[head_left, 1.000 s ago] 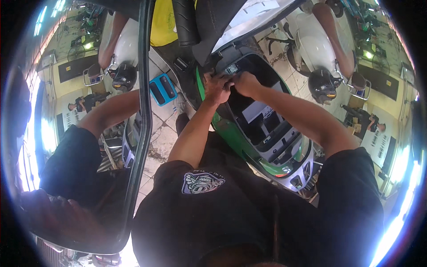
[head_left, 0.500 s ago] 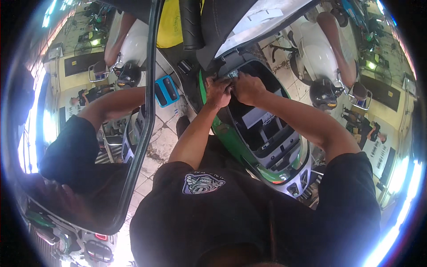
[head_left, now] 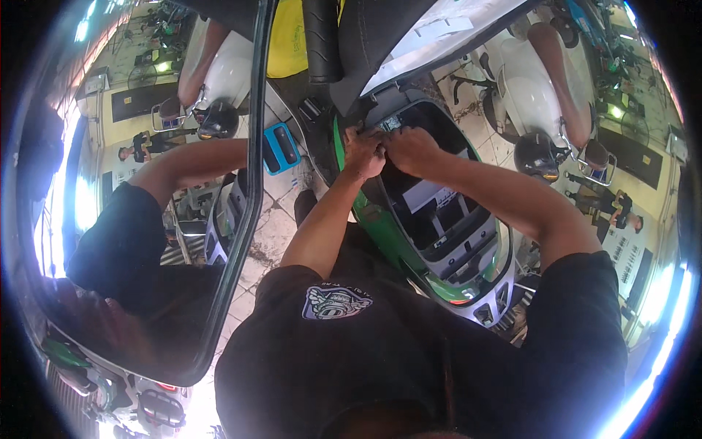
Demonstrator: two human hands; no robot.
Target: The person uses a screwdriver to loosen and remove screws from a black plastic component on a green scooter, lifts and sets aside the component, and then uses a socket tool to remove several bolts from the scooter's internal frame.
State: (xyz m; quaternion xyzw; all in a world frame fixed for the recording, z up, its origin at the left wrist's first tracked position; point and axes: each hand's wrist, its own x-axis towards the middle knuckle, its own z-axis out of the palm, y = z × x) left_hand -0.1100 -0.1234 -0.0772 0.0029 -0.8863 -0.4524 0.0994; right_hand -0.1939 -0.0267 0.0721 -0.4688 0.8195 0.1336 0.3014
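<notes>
Both hands shifted up-frame: left hand [head_left: 363, 151], right hand [head_left: 409, 148] touching.

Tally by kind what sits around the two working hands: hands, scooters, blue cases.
Hands: 2, left hand and right hand, both at the green scooter's front rim
Scooters: 2, green scooter, white scooter
Blue case: 1
Total: 5

We see a tiled floor [head_left: 281, 227], pale and stained between the tiles. On it stands a green scooter [head_left: 380, 234] with its storage compartment open. Just beside the scooter, a blue and black case [head_left: 280, 148] lies on the tiles.
</notes>
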